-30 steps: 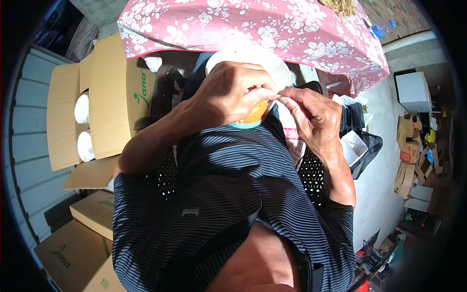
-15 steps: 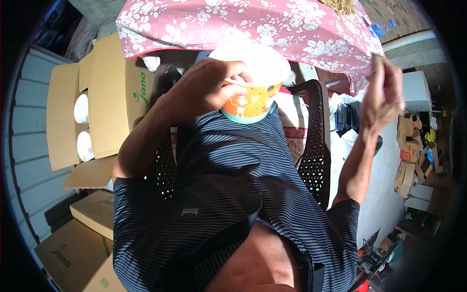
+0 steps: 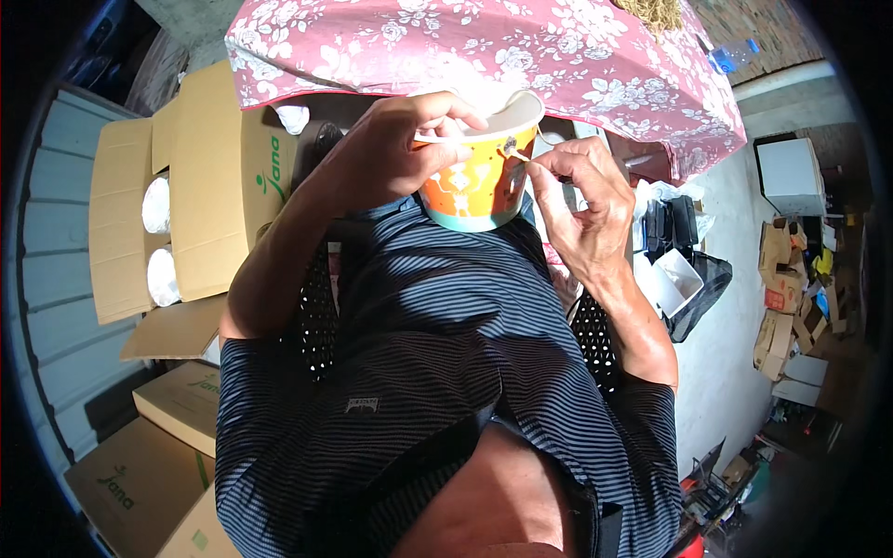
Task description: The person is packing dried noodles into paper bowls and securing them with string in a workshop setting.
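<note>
An orange paper tub [image 3: 465, 191] with white figures and a teal base stands tilted above my lap. My left hand [image 3: 405, 139] grips its left rim, thumb on the outer wall and fingers over the edge. On the other side, my right hand [image 3: 591, 205] pinches a thin pale strand [image 3: 519, 154] close against the tub's right wall. Above this, something thin and pale curves over the rim; glare hides its exact shape. Bright sunlight washes out part of the tub's opening.
Ahead is a table under a pink floral cloth [image 3: 558, 56], with a straw-coloured bundle [image 3: 651, 11] on it. Open cardboard boxes [image 3: 209, 186] stand at the left. A white container [image 3: 677, 281] and a black bag [image 3: 704, 302] lie at the right, beyond the chair's armrest.
My right hand has come in from the far right to the tub's right wall and now pinches a strand there. My left hand keeps its hold on the rim.
</note>
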### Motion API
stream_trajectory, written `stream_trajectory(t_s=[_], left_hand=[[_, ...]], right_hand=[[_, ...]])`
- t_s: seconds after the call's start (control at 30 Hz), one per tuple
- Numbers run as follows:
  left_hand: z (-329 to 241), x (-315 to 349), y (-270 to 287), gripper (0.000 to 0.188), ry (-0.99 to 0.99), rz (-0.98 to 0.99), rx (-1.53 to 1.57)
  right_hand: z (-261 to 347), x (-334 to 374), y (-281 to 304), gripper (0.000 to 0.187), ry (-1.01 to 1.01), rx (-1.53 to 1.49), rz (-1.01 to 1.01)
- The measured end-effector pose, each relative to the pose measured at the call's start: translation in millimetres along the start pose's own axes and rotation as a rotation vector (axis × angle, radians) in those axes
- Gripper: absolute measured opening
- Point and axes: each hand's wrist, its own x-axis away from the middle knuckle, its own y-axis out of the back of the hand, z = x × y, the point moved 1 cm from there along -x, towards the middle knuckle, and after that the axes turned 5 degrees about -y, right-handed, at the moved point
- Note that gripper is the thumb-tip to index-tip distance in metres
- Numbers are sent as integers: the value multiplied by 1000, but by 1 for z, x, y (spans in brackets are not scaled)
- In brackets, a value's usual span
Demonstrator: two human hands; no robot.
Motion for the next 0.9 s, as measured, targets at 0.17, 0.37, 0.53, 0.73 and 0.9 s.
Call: stream_trajectory(t_s=[0.17, 0.37, 0.53, 0.73, 0.9], left_hand=[[-5, 5, -9, 26, 115, -1, 45], [-14, 6, -14, 26, 140, 30, -4], [-16, 7, -17, 27, 114, 13, -36], [-17, 7, -17, 28, 131, 47, -29], [-16, 8, -19, 29, 95, 22, -27]], right_hand=[[5, 4, -2, 5, -178, -58, 90], [3, 8, 0, 7, -340, -170, 160], [5, 9, 0, 8, -358, -169, 169], [2, 10, -1, 8, -376, -170, 157], [2, 11, -2, 8, -382, -161, 158]])
